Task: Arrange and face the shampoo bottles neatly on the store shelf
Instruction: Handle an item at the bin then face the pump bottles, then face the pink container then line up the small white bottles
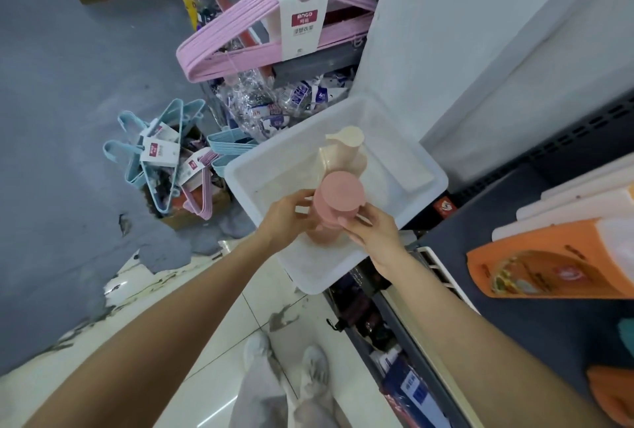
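Early stage: pink bottle upright in white bin, near the cream bottle, gripped by left hand and right hand, fingers curled round it; shelving not begun.

1. Left hand and right hand grip a pink bottle above the white bin.
2. A cream bottle stands in the bin just behind the pink one.
3. Pink hangers hang beyond the bin.

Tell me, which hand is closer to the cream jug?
Right. The right hand holds the pink jug just below the cream jug; the left hand grips the pink jug's other side, slightly farther away.
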